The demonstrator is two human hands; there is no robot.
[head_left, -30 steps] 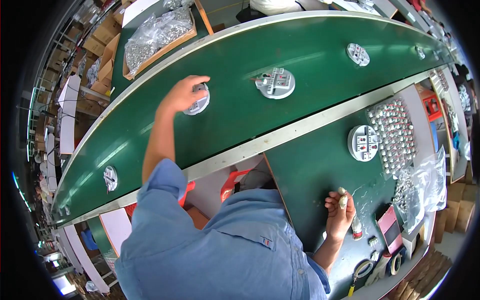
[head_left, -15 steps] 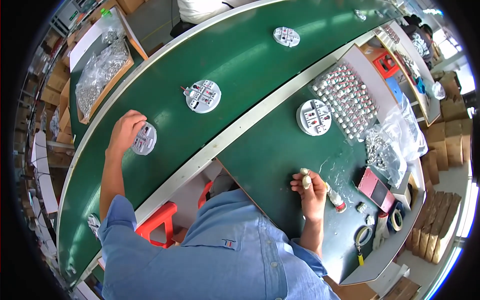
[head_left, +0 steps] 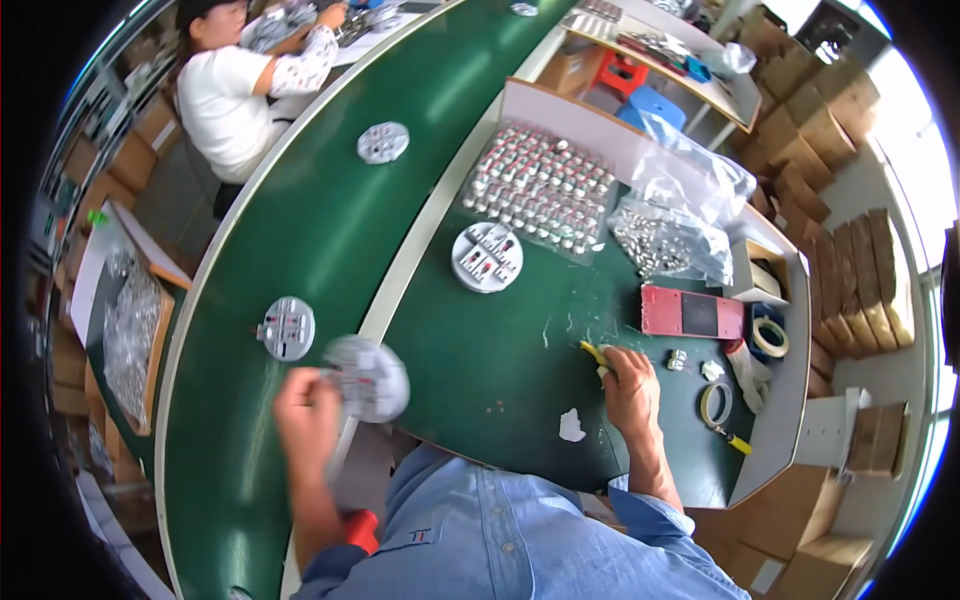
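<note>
the left hand grips a blurred round grey disc by its edge, face up, over the near rim of the green belt. the right hand, off the belt, is curled around a yellow-handled tool pointing away from the person.

Materials and surface finishes at a bench beside a conveyor.
Matt green belt and bench mat; pale grey plastic-looking disc; glossy clear plastic bags; brown cardboard boxes; blue denim-like cloth shirt.
</note>
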